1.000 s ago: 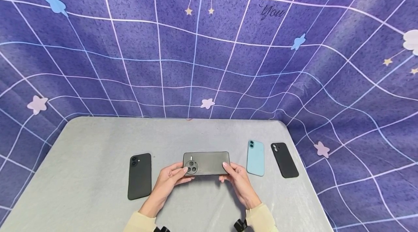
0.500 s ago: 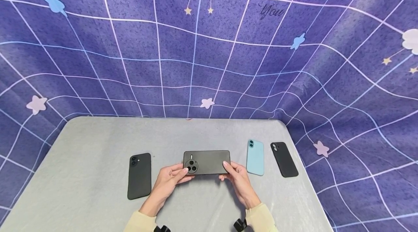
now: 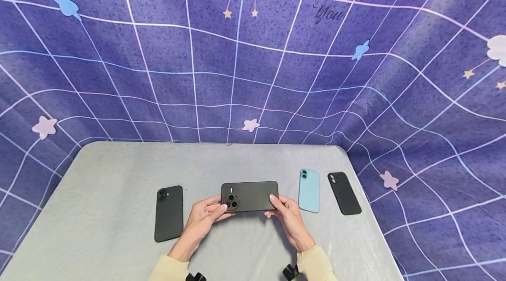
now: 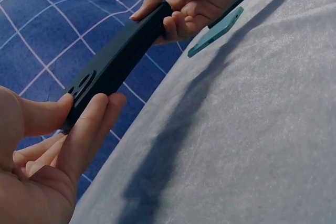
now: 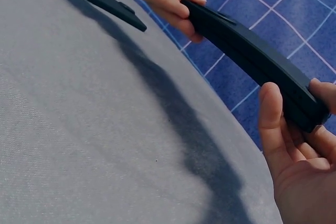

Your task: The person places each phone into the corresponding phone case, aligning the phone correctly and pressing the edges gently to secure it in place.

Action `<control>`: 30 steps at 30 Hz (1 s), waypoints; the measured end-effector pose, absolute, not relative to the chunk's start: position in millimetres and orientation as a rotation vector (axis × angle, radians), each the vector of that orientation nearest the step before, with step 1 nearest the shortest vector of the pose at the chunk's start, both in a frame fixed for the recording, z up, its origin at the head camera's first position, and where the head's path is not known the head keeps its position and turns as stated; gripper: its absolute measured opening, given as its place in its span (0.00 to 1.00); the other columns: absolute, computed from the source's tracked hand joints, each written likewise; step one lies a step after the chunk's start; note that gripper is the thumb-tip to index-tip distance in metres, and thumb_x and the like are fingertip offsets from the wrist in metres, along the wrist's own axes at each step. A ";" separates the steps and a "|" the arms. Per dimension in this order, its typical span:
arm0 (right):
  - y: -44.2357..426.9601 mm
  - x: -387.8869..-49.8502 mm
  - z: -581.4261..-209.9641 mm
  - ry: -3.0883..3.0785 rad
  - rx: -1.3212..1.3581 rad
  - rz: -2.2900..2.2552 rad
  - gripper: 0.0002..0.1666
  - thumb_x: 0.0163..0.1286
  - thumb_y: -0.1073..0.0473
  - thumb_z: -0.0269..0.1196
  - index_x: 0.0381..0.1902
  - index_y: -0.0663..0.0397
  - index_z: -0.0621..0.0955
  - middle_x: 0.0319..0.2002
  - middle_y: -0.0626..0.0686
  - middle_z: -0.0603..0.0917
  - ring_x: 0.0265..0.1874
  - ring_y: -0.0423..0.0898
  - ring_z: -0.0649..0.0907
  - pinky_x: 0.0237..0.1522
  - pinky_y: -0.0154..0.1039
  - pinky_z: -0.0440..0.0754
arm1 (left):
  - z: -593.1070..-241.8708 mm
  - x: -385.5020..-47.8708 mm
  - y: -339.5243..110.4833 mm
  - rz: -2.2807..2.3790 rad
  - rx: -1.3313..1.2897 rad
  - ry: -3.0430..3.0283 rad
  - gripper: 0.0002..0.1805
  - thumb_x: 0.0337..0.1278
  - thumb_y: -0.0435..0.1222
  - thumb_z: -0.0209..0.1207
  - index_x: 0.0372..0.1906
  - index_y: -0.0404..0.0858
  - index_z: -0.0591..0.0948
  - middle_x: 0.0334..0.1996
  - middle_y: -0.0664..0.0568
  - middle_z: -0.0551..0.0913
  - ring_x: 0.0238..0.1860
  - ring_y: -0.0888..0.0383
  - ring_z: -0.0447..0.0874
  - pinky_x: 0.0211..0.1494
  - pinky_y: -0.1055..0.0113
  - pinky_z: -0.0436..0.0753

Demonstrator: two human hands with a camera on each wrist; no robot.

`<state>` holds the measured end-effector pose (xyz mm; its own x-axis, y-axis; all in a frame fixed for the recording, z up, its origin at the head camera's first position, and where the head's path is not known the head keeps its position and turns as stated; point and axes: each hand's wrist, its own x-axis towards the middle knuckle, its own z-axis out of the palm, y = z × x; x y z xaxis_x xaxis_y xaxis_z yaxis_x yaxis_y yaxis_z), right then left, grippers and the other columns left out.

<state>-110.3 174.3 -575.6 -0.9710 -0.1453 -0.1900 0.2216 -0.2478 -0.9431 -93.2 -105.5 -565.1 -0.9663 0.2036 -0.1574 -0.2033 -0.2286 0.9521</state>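
A dark phone (image 3: 254, 196) with a round camera module is held sideways above the table, its back turned up. At its camera end, my left hand (image 3: 201, 221) pinches it, thumb near the camera ring and fingers underneath. The opposite end is gripped by my right hand (image 3: 290, 219), with the thumb on the back. Both wrist views show the phone (image 4: 118, 56) edge-on, lifted off the cloth between the two hands (image 5: 304, 150). Its screen side is hidden in the head view.
On the grey table (image 3: 118, 175), a black phone (image 3: 169, 214) lies to the left. A light blue phone (image 3: 309, 191) and a black phone case (image 3: 345, 193) with camera cutouts lie to the right. A purple patterned cloth (image 3: 213, 83) hangs behind.
The held phone has tilted a little, its back looking darker and its far edge slightly higher in view. Both hands keep their hold, and the other things have stayed put.
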 end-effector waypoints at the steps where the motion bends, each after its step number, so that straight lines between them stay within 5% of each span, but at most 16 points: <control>1: 174.2 -110.3 -575.5 1.765 0.091 -2.312 0.18 0.81 0.55 0.65 0.51 0.68 0.85 0.33 0.53 0.91 0.28 0.44 0.88 0.40 0.38 0.88 | -565.4 -93.3 -105.6 2.283 0.001 1.759 0.32 0.75 0.26 0.63 0.74 0.15 0.64 0.60 0.23 0.82 0.53 0.37 0.91 0.60 0.57 0.88; 10: 174.0 -110.0 -576.3 1.742 0.115 -2.325 0.20 0.82 0.54 0.64 0.52 0.69 0.85 0.36 0.53 0.92 0.26 0.42 0.87 0.37 0.34 0.88 | -568.4 -93.7 -106.5 2.321 0.029 1.731 0.35 0.75 0.25 0.62 0.77 0.17 0.61 0.59 0.20 0.81 0.49 0.38 0.92 0.60 0.58 0.88; 18: 174.0 -111.1 -575.5 1.734 0.101 -2.337 0.20 0.82 0.53 0.64 0.52 0.69 0.85 0.36 0.52 0.91 0.26 0.41 0.87 0.37 0.34 0.88 | -570.0 -94.3 -104.4 2.330 -0.004 1.762 0.28 0.75 0.28 0.63 0.71 0.17 0.69 0.55 0.26 0.86 0.50 0.33 0.91 0.58 0.57 0.89; 30: 174.2 -109.2 -576.7 1.713 0.134 -2.323 0.20 0.81 0.53 0.65 0.52 0.69 0.85 0.34 0.52 0.91 0.25 0.41 0.87 0.35 0.34 0.87 | -568.7 -93.6 -104.9 2.275 -0.024 1.808 0.24 0.75 0.31 0.64 0.64 0.16 0.75 0.49 0.29 0.89 0.46 0.41 0.94 0.55 0.58 0.90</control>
